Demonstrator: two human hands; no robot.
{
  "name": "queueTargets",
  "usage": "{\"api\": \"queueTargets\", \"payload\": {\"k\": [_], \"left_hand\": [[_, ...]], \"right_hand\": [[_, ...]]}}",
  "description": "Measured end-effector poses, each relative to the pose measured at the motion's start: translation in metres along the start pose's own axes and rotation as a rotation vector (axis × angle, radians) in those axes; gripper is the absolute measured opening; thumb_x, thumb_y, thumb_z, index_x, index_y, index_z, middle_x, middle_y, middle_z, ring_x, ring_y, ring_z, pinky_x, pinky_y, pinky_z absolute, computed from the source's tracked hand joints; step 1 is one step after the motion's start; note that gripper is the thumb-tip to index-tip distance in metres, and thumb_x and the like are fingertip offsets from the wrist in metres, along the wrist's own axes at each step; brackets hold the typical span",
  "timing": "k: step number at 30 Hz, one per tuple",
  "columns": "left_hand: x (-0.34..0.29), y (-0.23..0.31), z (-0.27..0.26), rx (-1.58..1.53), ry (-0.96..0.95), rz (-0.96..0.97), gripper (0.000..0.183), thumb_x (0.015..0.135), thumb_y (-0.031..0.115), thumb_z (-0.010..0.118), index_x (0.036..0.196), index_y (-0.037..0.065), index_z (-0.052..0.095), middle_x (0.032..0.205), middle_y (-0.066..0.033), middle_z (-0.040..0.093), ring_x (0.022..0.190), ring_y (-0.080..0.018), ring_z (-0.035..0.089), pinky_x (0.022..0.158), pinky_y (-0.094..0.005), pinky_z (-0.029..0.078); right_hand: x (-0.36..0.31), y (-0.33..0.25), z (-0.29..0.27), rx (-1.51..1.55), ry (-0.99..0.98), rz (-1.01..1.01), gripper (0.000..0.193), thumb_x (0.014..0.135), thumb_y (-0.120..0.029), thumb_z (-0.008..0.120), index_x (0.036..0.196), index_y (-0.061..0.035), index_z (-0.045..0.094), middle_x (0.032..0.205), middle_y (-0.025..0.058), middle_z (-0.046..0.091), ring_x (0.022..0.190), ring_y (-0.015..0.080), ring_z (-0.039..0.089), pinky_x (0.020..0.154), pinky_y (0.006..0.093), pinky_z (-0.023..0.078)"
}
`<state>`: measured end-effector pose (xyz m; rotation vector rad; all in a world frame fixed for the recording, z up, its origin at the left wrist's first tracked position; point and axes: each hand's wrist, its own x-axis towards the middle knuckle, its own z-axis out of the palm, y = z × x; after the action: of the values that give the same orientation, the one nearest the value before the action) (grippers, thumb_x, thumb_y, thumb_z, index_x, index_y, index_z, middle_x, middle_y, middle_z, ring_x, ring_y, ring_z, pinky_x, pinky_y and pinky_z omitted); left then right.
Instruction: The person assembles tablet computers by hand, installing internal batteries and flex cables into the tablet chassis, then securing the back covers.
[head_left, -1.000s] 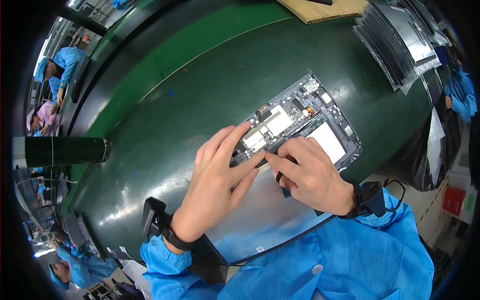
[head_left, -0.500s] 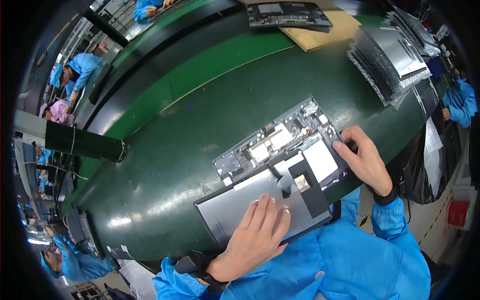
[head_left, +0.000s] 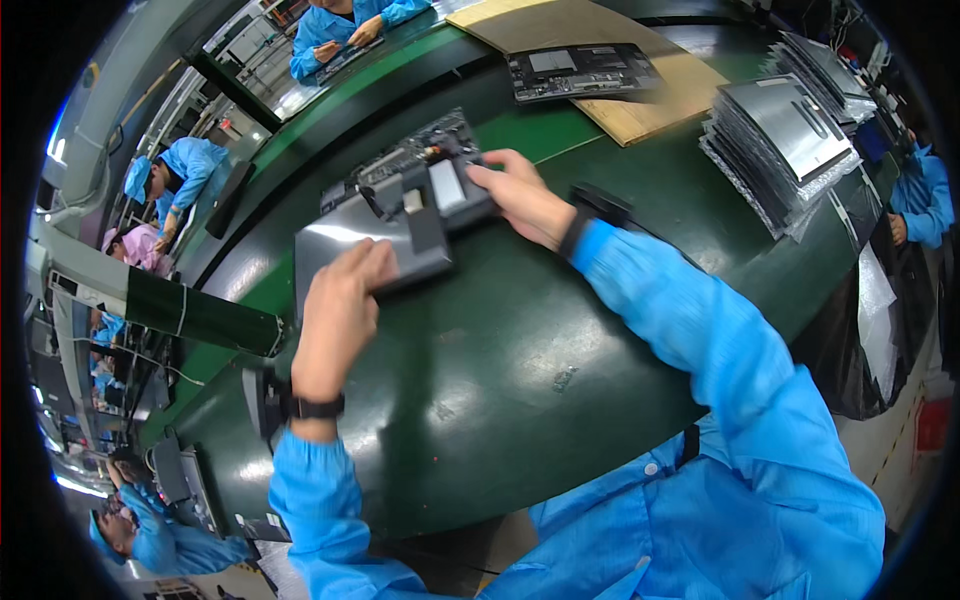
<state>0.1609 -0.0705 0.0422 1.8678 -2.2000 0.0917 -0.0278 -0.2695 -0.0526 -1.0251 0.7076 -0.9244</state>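
Over the far left part of the green table (head_left: 520,400) is an opened laptop base (head_left: 425,145), its circuit board bare. A silver display panel (head_left: 330,238) with a black strip overlaps its near side. My left hand (head_left: 338,315), slightly blurred, grips the panel's near left part, fingers bent on top; the thumb is hard to make out. At the other end, my right hand (head_left: 528,205) pinches the base's right edge beside a whitish rectangular part, thumb on top and the other fingers partly hidden. Whether base and panel touch the table I cannot tell.
Another opened laptop base (head_left: 580,72) lies partly on a cardboard sheet (head_left: 655,115) at the back. To the right stands a stack of silver panels (head_left: 790,130) with bubble wrap. A green post (head_left: 205,310) rises at the left. A co-worker (head_left: 350,35) works across the table.
Both hands have carried the laptop base and display panel away from my body, toward the far left. The panel still overlaps the base.
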Motion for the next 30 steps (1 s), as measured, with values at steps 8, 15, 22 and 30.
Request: {"api": "queueTargets", "payload": {"k": [8, 15, 22, 30], "left_hand": [[0.023, -0.127, 0.075, 0.203, 0.165, -0.251, 0.061, 0.077, -0.015, 0.054, 0.133, 0.009, 0.063, 0.136, -0.0188, 0.062, 0.119, -0.0415, 0.061, 0.097, -0.0474, 0.053], [0.154, -0.041, 0.074, -0.249, 0.212, -0.059, 0.052, 0.094, 0.014, 0.06, 0.143, -0.002, 0.054, 0.133, -0.0301, 0.062, 0.126, -0.0384, 0.062, 0.107, -0.0411, 0.048], [0.329, 0.021, 0.168, -1.869, 0.165, -0.553, 0.041, 0.098, 0.014, 0.058, 0.131, -0.007, 0.048, 0.128, -0.0212, 0.06, 0.12, -0.0377, 0.058, 0.102, -0.0593, 0.049], [0.26, -0.026, 0.143, -1.909, 0.635, -0.695, 0.021, 0.098, 0.003, 0.059, 0.119, -0.001, 0.058, 0.112, -0.0142, 0.068, 0.105, -0.0312, 0.068, 0.093, -0.0619, 0.053]], "right_hand": [[0.095, 0.019, 0.058, -0.424, -0.038, -0.189, 0.067, 0.089, -0.023, 0.07, 0.142, 0.0101, 0.048, 0.137, 0.0286, 0.06, 0.121, 0.038, 0.064, 0.106, 0.04, 0.048], [0.1, -0.129, -0.192, -0.843, 0.713, -0.852, 0.052, 0.087, -0.019, 0.06, 0.133, 0.005, 0.057, 0.126, 0.0271, 0.064, 0.121, 0.0415, 0.06, 0.107, 0.0453, 0.047], [0.105, -0.099, -0.215, -1.11, 0.802, -0.261, 0.048, 0.086, -0.026, 0.058, 0.127, -0.0036, 0.066, 0.127, 0.0263, 0.066, 0.122, 0.048, 0.057, 0.108, 0.0574, 0.041], [0.011, -0.071, -0.145, -0.755, 0.461, -0.363, 0.072, 0.091, -0.034, 0.064, 0.147, 0.0031, 0.041, 0.138, 0.0273, 0.056, 0.128, 0.0404, 0.055, 0.108, 0.0466, 0.043]]}}
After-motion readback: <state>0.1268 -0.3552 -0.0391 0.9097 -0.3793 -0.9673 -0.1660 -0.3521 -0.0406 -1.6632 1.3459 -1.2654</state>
